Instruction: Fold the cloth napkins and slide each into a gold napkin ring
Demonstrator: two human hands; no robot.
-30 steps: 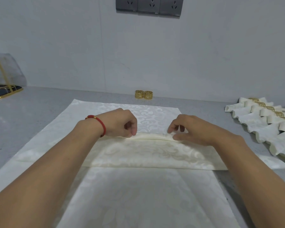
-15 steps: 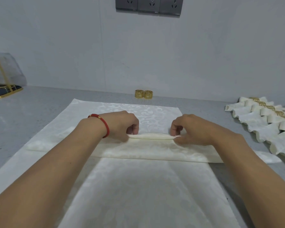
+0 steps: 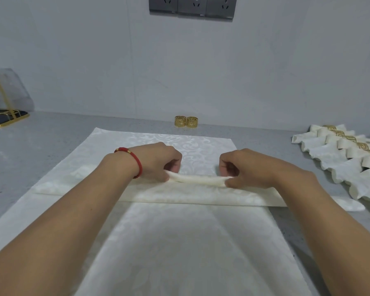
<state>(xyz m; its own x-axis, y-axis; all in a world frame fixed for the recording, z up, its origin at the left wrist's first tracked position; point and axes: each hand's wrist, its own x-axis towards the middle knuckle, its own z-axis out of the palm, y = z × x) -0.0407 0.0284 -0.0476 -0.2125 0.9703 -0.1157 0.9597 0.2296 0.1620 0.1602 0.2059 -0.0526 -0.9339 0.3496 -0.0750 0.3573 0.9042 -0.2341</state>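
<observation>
At frame centre, your left hand (image 3: pixel 158 161) and right hand (image 3: pixel 241 167) are each pinching the soft, limp napkin (image 3: pixel 198 180) along its raised pleat, where you are best gripping it; 2 gold rings (image 3: pixel 186 121) are waiting beyond.

Grey speckled counter (image 3: pixel 41 146) runs to the wall. Directly on it: big cream damask napkin (image 3: pixel 179 242) spread flat in the middle, w/ a folded band across it; 2 gold napkin rings (image 3: pixel 186 121) upright, side by side at the back by the wall; row of finished ringed napkins (image 3: pixel 340 154) overlapping at right; gold-framed stand (image 3: pixel 4 117) far left.
</observation>
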